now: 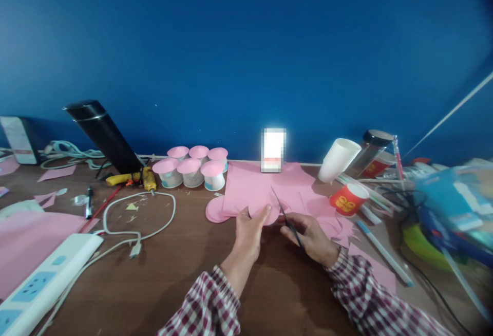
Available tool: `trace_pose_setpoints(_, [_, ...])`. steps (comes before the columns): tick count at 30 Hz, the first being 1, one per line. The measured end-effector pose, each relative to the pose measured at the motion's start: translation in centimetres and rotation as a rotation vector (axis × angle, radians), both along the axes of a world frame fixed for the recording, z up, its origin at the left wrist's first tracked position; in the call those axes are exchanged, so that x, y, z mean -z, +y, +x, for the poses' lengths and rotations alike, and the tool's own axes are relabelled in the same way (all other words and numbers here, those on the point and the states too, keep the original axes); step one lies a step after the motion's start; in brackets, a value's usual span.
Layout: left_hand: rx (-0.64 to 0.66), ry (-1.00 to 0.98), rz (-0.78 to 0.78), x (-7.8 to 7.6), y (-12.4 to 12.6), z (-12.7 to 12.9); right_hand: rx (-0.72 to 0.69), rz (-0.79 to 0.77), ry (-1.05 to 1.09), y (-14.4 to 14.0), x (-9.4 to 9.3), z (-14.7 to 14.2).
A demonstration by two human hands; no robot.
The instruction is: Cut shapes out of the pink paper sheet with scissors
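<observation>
- Two hands work at the near centre of the counter [185,264].
- Left hand [248,233]: fingers pinch the near edge of the pink paper [262,187].
- Right hand [311,238]: closed around the scissors [287,219], blades pointing far-left over the paper.
- Paper: flat on the counter, centre.
- Six pink-topped cups [192,171]: far left of the paper.
- Red cup [348,200]: on its side, right of the paper.

A craft desk in a home or small office, going by the clutter on the brown wooden table [185,254] set against a plain blue wall [246,43]. Behind the pink paper sheet [265,184] stand paper cups capped with pink discs [192,169]; left of them lies a yellow glue gun [133,178], then a white power strip [42,279]. Right of the sheet, pens [385,254] and a red cup [348,200].
</observation>
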State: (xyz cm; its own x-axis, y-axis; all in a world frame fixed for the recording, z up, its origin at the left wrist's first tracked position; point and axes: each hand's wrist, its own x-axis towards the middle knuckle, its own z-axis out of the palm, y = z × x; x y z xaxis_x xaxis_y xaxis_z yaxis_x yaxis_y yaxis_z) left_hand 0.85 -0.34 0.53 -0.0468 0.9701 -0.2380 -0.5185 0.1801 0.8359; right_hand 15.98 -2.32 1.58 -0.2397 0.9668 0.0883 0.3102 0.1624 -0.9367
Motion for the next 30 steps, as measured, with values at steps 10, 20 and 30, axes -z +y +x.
trace_pose_setpoints(10, [0.020, 0.025, -0.013, -0.07, -0.08, -0.18, -0.030, 0.010, 0.020, 0.05, -0.26, -0.09])
trace_pose_setpoints(20, [0.028, -0.028, 0.007, 0.40, -0.01, -0.13, -0.009, 0.004, -0.011, 0.02, -0.39, -0.13])
trace_pose_setpoints(30, [0.012, -0.036, -0.003, 0.33, 0.15, -0.10, -0.010, 0.018, -0.033, 0.06, -0.19, 0.10])
